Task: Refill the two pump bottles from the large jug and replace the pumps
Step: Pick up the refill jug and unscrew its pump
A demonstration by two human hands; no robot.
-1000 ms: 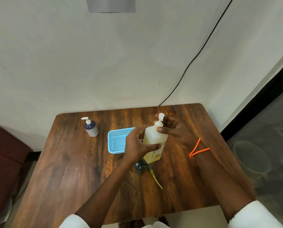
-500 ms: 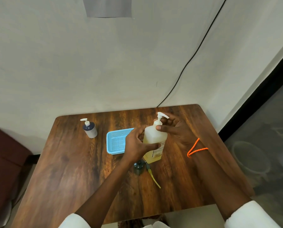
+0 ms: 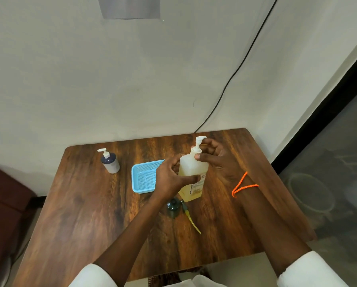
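Observation:
A large translucent bottle [image 3: 192,172] of yellowish liquid stands on the wooden table [image 3: 90,214] near its middle. My left hand [image 3: 171,179] wraps around the bottle's body. My right hand [image 3: 214,158] grips the collar of its white pump [image 3: 198,145] at the neck. A small dark pump bottle [image 3: 110,161] with a white pump stands apart at the back left. A dark pump head [image 3: 174,206] with a yellow-green tube [image 3: 192,221] lies on the table just in front of the large bottle.
A light blue mesh basket [image 3: 141,179] sits left of the large bottle, partly behind my left hand. A black cable [image 3: 235,69] runs down the wall behind the table. An orange cord [image 3: 242,184] circles my right wrist.
The pump's nozzle has turned to point right under my right hand's fingers. My left hand keeps its hold on the bottle's body.

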